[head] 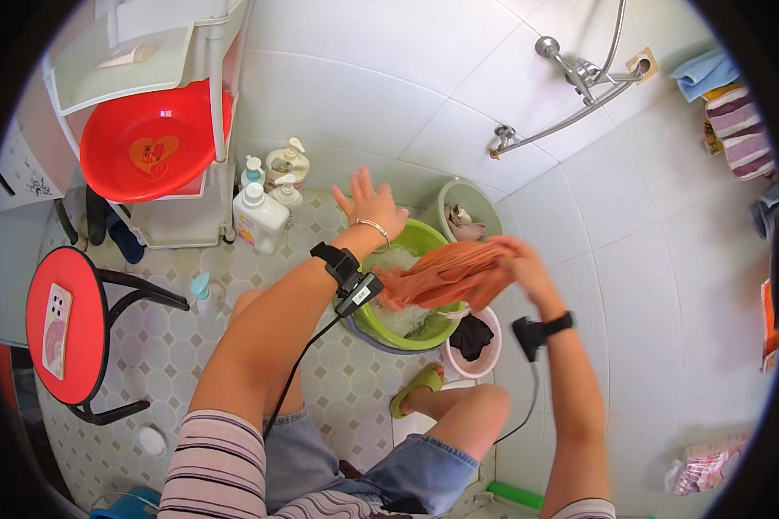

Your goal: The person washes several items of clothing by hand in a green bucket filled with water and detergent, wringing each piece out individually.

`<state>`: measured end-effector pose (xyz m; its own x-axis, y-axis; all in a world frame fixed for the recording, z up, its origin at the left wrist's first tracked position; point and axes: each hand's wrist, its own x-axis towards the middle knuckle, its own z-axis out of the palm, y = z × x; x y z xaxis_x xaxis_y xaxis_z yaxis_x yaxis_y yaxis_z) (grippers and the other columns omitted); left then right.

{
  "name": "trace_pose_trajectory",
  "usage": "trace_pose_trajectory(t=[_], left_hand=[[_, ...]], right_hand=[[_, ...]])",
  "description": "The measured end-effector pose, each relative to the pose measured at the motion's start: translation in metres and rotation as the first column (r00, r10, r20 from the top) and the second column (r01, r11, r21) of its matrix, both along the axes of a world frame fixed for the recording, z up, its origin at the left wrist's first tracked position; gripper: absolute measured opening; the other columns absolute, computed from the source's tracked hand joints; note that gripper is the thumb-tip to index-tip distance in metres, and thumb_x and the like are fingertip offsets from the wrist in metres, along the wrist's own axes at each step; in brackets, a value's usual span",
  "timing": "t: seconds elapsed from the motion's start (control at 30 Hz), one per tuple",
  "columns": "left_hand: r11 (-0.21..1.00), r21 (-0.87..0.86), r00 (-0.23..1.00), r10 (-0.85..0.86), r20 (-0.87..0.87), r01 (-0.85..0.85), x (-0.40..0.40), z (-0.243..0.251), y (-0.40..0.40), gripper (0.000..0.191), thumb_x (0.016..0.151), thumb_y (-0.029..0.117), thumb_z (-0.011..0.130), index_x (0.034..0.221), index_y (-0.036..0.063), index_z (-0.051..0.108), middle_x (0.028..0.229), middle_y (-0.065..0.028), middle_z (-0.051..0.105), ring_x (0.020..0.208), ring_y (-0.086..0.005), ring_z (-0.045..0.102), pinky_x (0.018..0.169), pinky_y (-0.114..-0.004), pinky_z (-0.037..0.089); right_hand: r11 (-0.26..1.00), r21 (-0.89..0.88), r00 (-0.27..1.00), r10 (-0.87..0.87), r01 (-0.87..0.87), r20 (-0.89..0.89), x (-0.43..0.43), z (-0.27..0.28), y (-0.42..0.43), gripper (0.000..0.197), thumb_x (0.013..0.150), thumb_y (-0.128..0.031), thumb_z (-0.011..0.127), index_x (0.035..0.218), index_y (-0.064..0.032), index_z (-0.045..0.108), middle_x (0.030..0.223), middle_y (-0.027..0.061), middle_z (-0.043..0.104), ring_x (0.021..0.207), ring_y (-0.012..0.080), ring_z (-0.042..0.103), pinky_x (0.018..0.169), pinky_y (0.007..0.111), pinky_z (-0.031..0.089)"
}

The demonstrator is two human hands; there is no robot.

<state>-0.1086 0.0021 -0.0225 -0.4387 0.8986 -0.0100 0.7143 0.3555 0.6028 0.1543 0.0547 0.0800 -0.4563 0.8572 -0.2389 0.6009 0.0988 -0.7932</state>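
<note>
My right hand (526, 266) grips one end of an orange cloth garment (448, 272), raised over the right side of a green basin (454, 334). The garment's other end hangs down to the sudsy water (402, 318) in the basin. Beyond the basin's upper left rim, my left hand (370, 204) is spread with its fingers apart and nothing in it. A silvery bracelet circles that wrist. The green basin rests on or in a blue-grey one, of which only the lower edge shows.
Behind stands a grey-green bucket (451, 194) with beige cloth; a pink bucket (451, 360) with black cloth sits at right. Pump bottles and a white jug (259, 217) stand by a shelf rack (214, 97) bearing a red basin (104, 149). A phone lies on a red stool (84, 311).
</note>
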Motion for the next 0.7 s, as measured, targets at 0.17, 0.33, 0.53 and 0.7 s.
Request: trace_pose_trajectory(t=[0.17,0.33,0.53,0.7], left_hand=[[0.997,0.062,0.999,-0.045,-0.013,0.045,0.017,0.004,0.003,0.058,0.078,0.041,0.059,0.124,0.0062,0.049,0.144,-0.0246,0.011,0.134,-0.0368,0.008,0.101,-0.063,0.001],[0.994,0.081,0.996,-0.066,-0.052,0.07,0.018,-0.001,-0.002,0.059,0.078,0.041,0.058,0.124,0.0053,0.048,0.143,-0.0249,0.013,0.134,-0.0368,0.011,0.101,-0.063,0.001],[0.991,0.097,0.992,-0.087,-0.095,0.096,0.017,-0.007,-0.002,0.059,0.077,0.04,0.059,0.124,0.0051,0.048,0.143,-0.025,0.015,0.133,-0.0358,0.014,0.101,-0.063,0.002],[0.99,0.106,0.99,-0.078,-0.116,0.09,0.015,-0.005,-0.002,0.059,0.077,0.04,0.059,0.123,0.005,0.048,0.143,-0.025,0.015,0.133,-0.0357,0.014,0.101,-0.063,0.003]], right_hand=[[0.939,0.159,0.896,0.228,-0.306,0.38,0.015,-0.188,0.023,0.035,0.081,-0.009,0.049,0.115,-0.0105,0.058,0.108,0.0188,0.059,0.091,0.0373,0.057,0.081,0.039,0.046],[0.925,0.028,0.811,0.318,-0.38,0.49,-0.016,-0.254,-0.007,0.042,0.085,-0.014,0.049,0.127,-0.0176,0.05,0.12,0.02,0.05,0.089,0.034,0.056,0.076,0.04,0.048],[0.802,-0.597,0.846,0.323,-0.007,0.424,-0.035,-0.241,0.019,0.043,0.087,-0.021,0.045,0.13,-0.0228,0.046,0.113,0.0162,0.053,0.065,0.0198,0.057,0.051,0.032,0.047],[0.735,-0.678,0.96,0.198,-0.012,0.197,-0.037,-0.274,0.027,0.033,0.089,-0.013,0.039,0.119,-0.0159,0.051,0.066,0.0049,0.058,0.042,0.0112,0.049,0.033,0.022,0.037]])
